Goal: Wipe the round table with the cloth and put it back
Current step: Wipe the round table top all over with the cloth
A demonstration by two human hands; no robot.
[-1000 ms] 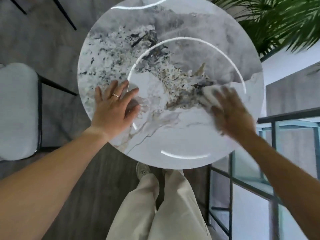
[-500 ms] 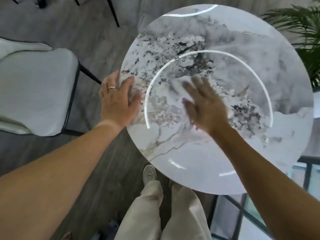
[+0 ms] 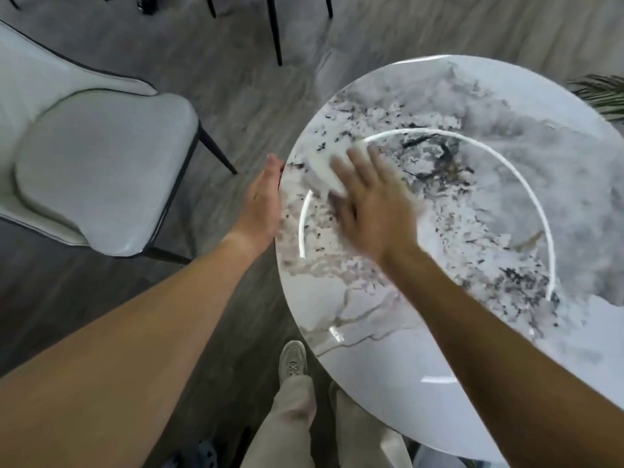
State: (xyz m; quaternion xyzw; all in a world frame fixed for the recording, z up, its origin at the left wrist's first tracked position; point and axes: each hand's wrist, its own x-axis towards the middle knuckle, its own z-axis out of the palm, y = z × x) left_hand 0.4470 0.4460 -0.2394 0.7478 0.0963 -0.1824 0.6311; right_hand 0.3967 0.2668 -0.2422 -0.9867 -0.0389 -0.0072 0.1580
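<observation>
The round table (image 3: 506,332) has a glossy white and grey marble top and fills the right half of the view. My right hand (image 3: 371,211) lies flat on its left part, fingers spread, pressing a pale cloth (image 3: 326,173) onto the surface; the cloth shows only past my fingertips and is blurred. My left hand (image 3: 263,201) is against the table's left rim, thumb side up, its fingers hidden below the edge.
A light grey padded chair (image 3: 101,170) with dark legs stands to the left on the grey wood floor. More dark chair legs (image 3: 275,28) are at the top. A green plant (image 3: 604,96) pokes in at the right edge. My legs and shoe (image 3: 293,363) are below the table.
My right hand with the cloth has swept from the table's right side across to its left part. My left hand has slid off the top onto the left rim. The view has shifted left.
</observation>
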